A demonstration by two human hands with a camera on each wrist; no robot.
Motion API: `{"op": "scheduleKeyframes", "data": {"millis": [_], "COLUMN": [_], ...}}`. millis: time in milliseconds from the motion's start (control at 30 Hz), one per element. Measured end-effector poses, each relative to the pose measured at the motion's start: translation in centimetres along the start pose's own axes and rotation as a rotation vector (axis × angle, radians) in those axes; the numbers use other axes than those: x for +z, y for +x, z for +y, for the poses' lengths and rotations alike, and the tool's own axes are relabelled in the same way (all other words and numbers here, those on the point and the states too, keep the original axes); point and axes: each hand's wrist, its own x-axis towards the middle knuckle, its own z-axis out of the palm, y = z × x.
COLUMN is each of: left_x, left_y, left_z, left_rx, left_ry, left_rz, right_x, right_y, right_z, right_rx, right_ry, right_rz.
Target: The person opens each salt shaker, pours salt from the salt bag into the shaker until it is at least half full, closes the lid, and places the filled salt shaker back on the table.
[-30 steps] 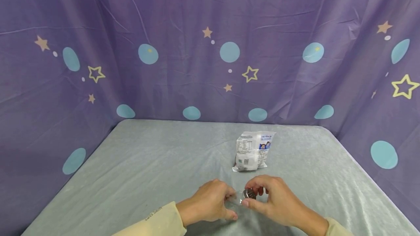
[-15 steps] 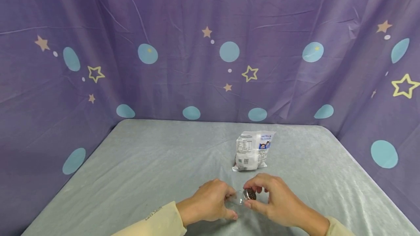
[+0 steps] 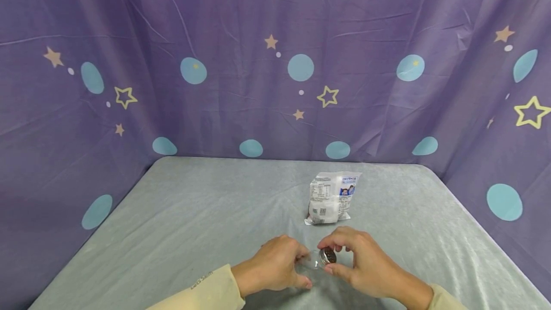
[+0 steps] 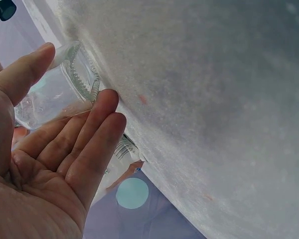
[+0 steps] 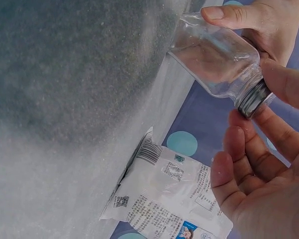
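Note:
A clear glass shaker bottle (image 3: 313,260) with a perforated metal lid (image 3: 328,255) lies tilted between my hands, lid toward the right. My left hand (image 3: 277,263) grips the bottle's body, thumb on one side and fingers along the other, as the left wrist view shows with the bottle's glass base (image 4: 82,72) pointing outward. My right hand (image 3: 363,262) pinches the lid at its rim between thumb and fingers. In the right wrist view the ridged metal lid (image 5: 254,98) sits on the bottle's neck, and the glass body (image 5: 217,57) looks see-through.
A white printed packet (image 3: 330,200) stands on the grey cloth-covered table (image 3: 215,204), just beyond the hands. Purple curtains (image 3: 241,61) with stars and blue spots enclose the table at the back and sides.
The right hand's fingertips have shifted slightly around the lid, and more of its perforated top shows. The left hand and the packet stay where they were.

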Motion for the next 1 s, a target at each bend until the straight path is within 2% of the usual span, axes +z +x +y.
{"op": "scheduleKeyframes", "data": {"millis": [333, 600, 833, 1000], "left_x": [-0.01, -0.03, -0.1, -0.08], "left_y": [-0.02, -0.04, -0.02, -0.02], "left_z": [0.12, 0.13, 0.2, 0.17], "left_rx": [-0.005, -0.018, -0.019, -0.016], "left_ry": [0.01, -0.001, 0.004, -0.004], "left_rz": [0.004, -0.002, -0.01, -0.006], "right_x": [-0.07, -0.03, -0.03, -0.04], "right_y": [0.0, 0.01, 0.01, -0.02], "right_z": [0.0, 0.11, 0.16, 0.16], "right_rx": [-0.008, -0.059, -0.072, -0.087], "right_ry": [0.003, 0.021, 0.037, 0.026], "right_rz": [-0.015, -0.009, -0.018, 0.009]}}
